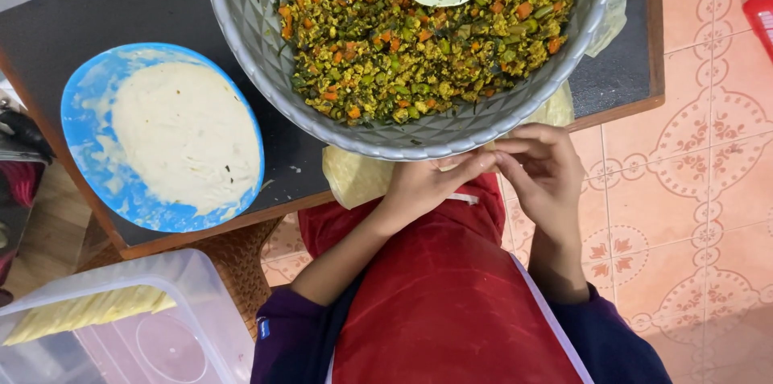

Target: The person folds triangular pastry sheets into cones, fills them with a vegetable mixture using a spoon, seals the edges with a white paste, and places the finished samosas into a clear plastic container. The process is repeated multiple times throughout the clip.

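A small blue label sits on the purple sleeve, beside a clear plastic container at lower left.

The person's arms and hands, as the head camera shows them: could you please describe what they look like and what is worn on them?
Both hands, the left hand and the right hand, are bare, with no gloves, rings or watch visible. The forearms are uncovered; dark purple sleeves are pushed up near the elbows. A red apron with a thin white edge covers the front.

Left hand, right hand: fingertips together.
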